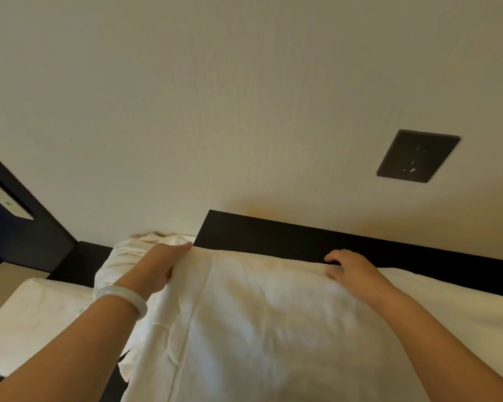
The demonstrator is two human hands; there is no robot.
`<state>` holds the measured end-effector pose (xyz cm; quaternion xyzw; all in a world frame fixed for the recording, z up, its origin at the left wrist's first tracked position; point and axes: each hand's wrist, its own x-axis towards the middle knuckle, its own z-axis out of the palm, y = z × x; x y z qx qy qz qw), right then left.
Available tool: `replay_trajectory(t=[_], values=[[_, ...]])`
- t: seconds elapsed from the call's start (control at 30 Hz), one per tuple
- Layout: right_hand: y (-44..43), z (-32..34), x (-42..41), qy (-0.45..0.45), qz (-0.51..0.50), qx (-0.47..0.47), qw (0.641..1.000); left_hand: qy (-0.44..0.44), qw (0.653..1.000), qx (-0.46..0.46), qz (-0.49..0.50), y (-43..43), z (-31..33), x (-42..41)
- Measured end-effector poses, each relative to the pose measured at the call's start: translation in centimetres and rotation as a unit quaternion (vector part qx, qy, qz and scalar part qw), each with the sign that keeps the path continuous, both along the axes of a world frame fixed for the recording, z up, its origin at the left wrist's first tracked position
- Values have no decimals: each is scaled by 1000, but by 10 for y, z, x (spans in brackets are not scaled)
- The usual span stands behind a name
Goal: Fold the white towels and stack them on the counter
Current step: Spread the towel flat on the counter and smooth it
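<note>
The left hand point(161, 266) and right hand point(351, 270) pinch the towel point(259, 320) edge; slack between the grips may skew the fold

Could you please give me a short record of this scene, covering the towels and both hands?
main towel: white, spread on the dark counter
left hand: on its far left corner, grip unclear; pale bracelet on wrist
right hand: fingers curled over its far edge
other towels: crumpled towel behind left hand; flat towel at far left
wall: dark socket, upper right
</note>
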<state>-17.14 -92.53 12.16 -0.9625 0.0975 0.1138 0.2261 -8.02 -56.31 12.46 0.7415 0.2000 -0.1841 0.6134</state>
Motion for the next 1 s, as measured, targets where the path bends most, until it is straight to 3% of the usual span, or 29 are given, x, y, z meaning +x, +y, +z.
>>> replay_trajectory(t=[0.07, 0.2, 0.37, 0.43, 0.5, 0.6, 0.7, 0.77, 0.87, 0.93, 1.0], values=[[-2, 3, 12, 75, 30, -26, 996, 60, 995, -74, 1, -6, 11, 8], [-1, 13, 22, 146, 99, 11, 984, 126, 987, -97, -38, -13, 22, 22], [-6, 31, 10, -4, -23, 101, 995, -7, 990, -135, -46, -11, 31, 23], [3, 30, -17, -104, 28, 1, 994, -43, 987, -145, -52, -4, 31, 12], [11, 21, -49, -172, 145, -108, 968, -47, 987, -130, -83, 6, 28, -6], [16, 8, -93, -64, 244, -135, 958, 20, 982, -42, -182, 23, 21, -32], [26, 7, -111, -76, 263, -134, 952, 80, 964, 18, -253, 29, 22, -43], [27, 12, -104, -74, 257, -171, 948, 93, 960, 0, -264, 24, 30, -47], [28, 16, -91, 16, 253, -103, 962, 94, 975, -76, -188, 7, 39, -44], [31, 23, -77, 85, 181, 3, 980, 95, 984, -88, -123, -3, 35, -33], [32, 20, -60, 83, 70, 111, 988, 107, 987, -68, -104, -15, 33, -25]])
